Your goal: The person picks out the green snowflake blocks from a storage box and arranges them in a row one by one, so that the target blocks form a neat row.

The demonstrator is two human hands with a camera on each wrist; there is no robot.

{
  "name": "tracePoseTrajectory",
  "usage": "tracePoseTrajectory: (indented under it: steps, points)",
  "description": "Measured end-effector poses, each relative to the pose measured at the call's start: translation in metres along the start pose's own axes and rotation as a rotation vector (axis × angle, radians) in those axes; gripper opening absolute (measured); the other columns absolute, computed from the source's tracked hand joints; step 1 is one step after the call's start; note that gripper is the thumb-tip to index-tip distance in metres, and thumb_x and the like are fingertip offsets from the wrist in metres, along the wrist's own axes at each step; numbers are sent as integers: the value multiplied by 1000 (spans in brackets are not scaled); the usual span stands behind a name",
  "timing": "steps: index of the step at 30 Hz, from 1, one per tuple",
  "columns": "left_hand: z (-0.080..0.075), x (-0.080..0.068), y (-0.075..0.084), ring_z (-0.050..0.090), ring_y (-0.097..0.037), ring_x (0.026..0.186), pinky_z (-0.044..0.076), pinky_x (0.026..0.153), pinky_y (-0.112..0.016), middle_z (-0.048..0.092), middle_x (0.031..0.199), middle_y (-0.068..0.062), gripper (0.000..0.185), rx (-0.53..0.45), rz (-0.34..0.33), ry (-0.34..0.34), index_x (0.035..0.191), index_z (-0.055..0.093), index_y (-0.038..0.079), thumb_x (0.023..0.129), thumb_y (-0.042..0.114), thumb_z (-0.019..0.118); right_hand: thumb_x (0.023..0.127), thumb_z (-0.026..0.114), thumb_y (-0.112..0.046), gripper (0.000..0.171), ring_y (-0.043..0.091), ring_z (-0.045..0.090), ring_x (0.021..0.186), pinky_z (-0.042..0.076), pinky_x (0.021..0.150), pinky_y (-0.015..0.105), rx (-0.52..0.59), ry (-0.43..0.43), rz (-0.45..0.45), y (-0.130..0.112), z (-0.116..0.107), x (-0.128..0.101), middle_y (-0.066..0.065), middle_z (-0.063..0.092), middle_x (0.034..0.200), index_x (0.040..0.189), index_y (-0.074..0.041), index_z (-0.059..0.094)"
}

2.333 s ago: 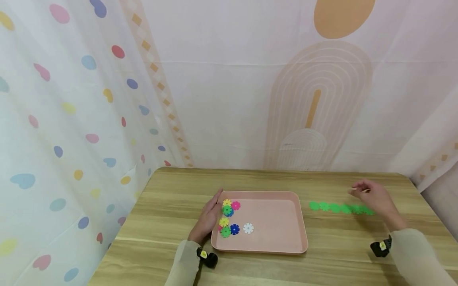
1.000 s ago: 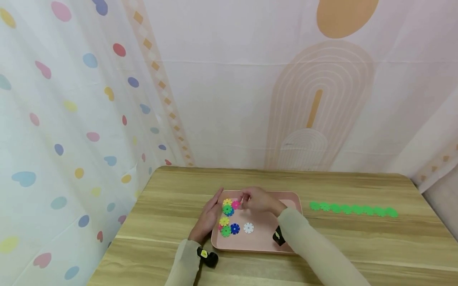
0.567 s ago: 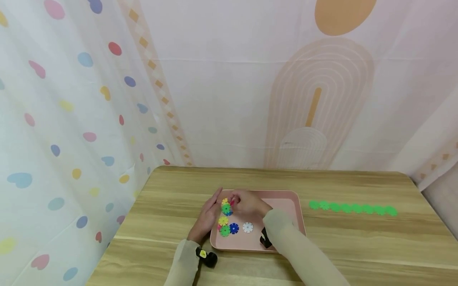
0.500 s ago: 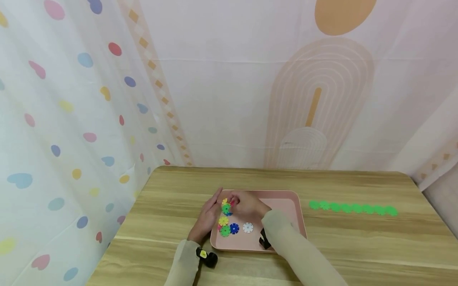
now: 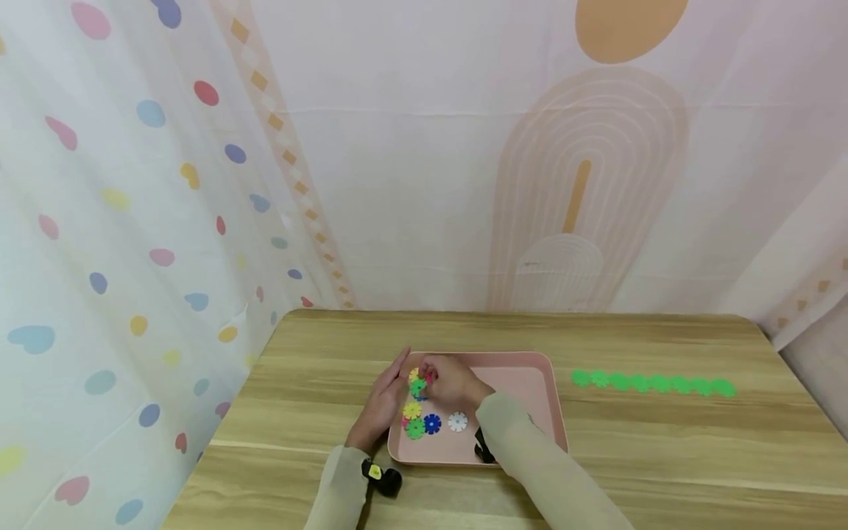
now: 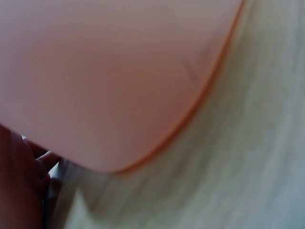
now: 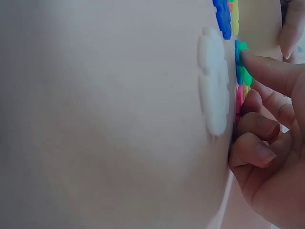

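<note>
A shallow pink tray [image 5: 510, 412] stands on the wooden table, with notched plastic snowflake discs inside. My left hand [image 5: 383, 405] lies along its left side, fingers extended against the outer wall. My right hand [image 5: 450, 381] reaches into the left part of the tray, thumb and curled fingers at the upper cluster. In the right wrist view, its thumb presses on a green snowflake disc [image 7: 246, 71], with a blue disc [image 7: 238, 57] and a pink disc [image 7: 239, 98] beside it. A white disc [image 5: 458, 422] lies apart. Nearer me are dark blue [image 5: 432, 424], green [image 5: 415, 429] and yellow discs [image 5: 412, 411].
A straight row of several green discs [image 5: 659, 383] lies on the table [image 5: 636, 456] right of the tray. A patterned curtain [image 5: 424, 184] hangs behind the table and along its left. Both wrists carry black cameras [image 5: 382, 478].
My right hand has come from the green row on the right into the tray, then shifted slightly left onto the upper disc cluster. My left hand has stayed at the tray's side.
</note>
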State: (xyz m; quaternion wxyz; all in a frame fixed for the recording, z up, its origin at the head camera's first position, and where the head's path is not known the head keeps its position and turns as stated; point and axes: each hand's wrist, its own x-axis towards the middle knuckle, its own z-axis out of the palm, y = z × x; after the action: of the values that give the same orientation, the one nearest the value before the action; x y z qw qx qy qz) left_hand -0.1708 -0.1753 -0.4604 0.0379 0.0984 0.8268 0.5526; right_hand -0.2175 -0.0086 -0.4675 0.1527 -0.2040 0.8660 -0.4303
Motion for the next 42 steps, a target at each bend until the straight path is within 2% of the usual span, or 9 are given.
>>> tracePoseTrajectory:
  steps: [6, 11, 17, 24, 28, 32, 38, 42]
  points:
    - [0, 0, -3, 14, -36, 150, 12, 121, -55, 18, 163, -18, 50, -22, -9, 0, 156, 23, 3, 107, 7, 29, 88, 69, 2, 16, 16, 55, 81, 48, 72, 27, 52, -41, 34, -2, -1, -2, 1, 58, 86, 94, -9, 58]
    - [0, -1, -3, 13, -35, 151, 11, 121, -54, 18, 163, -18, 50, -31, -4, 1, 156, 23, 2, 107, 6, 29, 88, 69, 2, 16, 16, 55, 83, 49, 75, 29, 39, -56, 34, -2, -1, -2, 0, 58, 87, 95, -8, 58]
    - [1, 0, -4, 14, -36, 150, 12, 121, -54, 19, 163, -19, 50, -26, -3, 6, 156, 23, 1, 106, 5, 30, 87, 69, 4, 15, 16, 52, 74, 44, 65, 25, 60, -66, 31, -1, -1, -2, 2, 55, 80, 93, -5, 58]
    - [5, 12, -35, 12, -33, 151, 9, 122, -55, 19, 164, -13, 50, -35, -15, 30, 157, 24, 7, 108, 10, 29, 86, 68, 6, 15, 15, 52, 72, 44, 64, 23, 55, -54, 12, -1, -4, -5, 2, 57, 79, 93, -4, 60]
    - [7, 14, -43, 13, -32, 151, 8, 121, -56, 21, 164, -10, 50, -33, -7, 49, 158, 26, 12, 108, 14, 30, 87, 62, 8, 13, 14, 53, 73, 45, 64, 22, 40, -60, 0, -1, -8, -6, 3, 60, 81, 93, -4, 60]
    - [8, 14, -45, 14, -30, 152, 9, 122, -56, 21, 165, -6, 51, -39, -19, 53, 158, 26, 16, 108, 16, 31, 89, 57, 7, 13, 13, 53, 74, 46, 66, 22, 3, -61, -28, -2, -13, -7, 3, 61, 83, 93, -5, 61]
    - [8, 14, -44, 13, -30, 152, 8, 122, -56, 19, 165, -6, 51, -38, -28, 46, 159, 25, 17, 108, 16, 30, 89, 64, 2, 12, 14, 52, 79, 47, 74, 26, 3, -54, -36, -4, -26, -11, 2, 58, 85, 95, -8, 62]
    - [8, 13, -42, 12, -29, 152, 7, 122, -55, 19, 165, -4, 51, -27, -32, 46, 159, 24, 18, 108, 17, 29, 90, 68, -3, 8, 14, 54, 80, 48, 74, 27, 21, -40, -37, -3, -35, -15, 0, 60, 84, 94, -9, 64]
